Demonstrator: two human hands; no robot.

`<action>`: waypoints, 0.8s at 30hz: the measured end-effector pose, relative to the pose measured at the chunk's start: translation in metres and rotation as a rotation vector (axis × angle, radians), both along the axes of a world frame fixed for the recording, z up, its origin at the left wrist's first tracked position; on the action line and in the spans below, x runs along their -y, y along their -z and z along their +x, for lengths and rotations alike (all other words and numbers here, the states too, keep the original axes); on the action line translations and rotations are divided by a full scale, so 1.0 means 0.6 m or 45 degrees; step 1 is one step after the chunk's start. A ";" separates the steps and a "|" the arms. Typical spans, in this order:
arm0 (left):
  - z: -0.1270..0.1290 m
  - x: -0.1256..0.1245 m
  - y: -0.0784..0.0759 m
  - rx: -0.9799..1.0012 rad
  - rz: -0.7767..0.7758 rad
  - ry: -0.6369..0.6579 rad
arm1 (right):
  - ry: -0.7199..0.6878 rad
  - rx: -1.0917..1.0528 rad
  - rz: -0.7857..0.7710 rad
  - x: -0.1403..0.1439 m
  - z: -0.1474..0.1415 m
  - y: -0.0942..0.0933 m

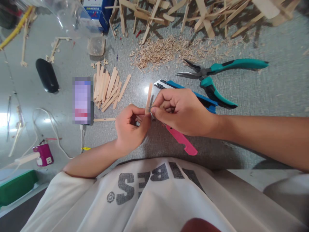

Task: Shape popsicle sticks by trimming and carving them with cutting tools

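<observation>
My left hand (pixel 132 126) is closed, pinching the lower end of a popsicle stick (pixel 149 96) between thumb and fingertips. The stick stands out away from me, slightly slanted. Just right of it, my right hand (pixel 177 111) is closed in a pinch, its fingertips touching or very near the stick. What those fingers hold is too small and hidden to make out. A pink plastic handle (pixel 184 141) with a notched end sticks out from under my right hand. Partly covered behind that hand lies a blue utility knife (pixel 177 86), its blade end pointing left.
Teal-handled pliers (pixel 205 72) lie open beyond my right hand. A pile of popsicle sticks (pixel 107 87) sits beside a plugged-in phone (pixel 82 100). Wood shavings (pixel 166 51) and joined sticks (pixel 202 19) spread across the back. A black case (pixel 47 75) and purple charger (pixel 43 155) are left.
</observation>
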State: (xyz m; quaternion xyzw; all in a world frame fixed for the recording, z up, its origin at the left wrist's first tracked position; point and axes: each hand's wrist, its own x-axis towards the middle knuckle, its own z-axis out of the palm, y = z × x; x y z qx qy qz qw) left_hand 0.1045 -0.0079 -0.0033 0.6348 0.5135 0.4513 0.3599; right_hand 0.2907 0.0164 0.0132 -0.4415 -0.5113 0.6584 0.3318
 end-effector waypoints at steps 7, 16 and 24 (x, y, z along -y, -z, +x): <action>0.000 -0.001 0.000 0.021 0.003 0.029 | 0.037 0.032 -0.003 0.001 -0.002 -0.002; 0.004 -0.001 -0.003 0.033 0.004 0.006 | 0.055 0.002 0.038 0.005 -0.001 0.001; 0.005 -0.002 -0.005 0.021 -0.014 0.003 | 0.041 0.010 0.039 0.004 0.001 0.001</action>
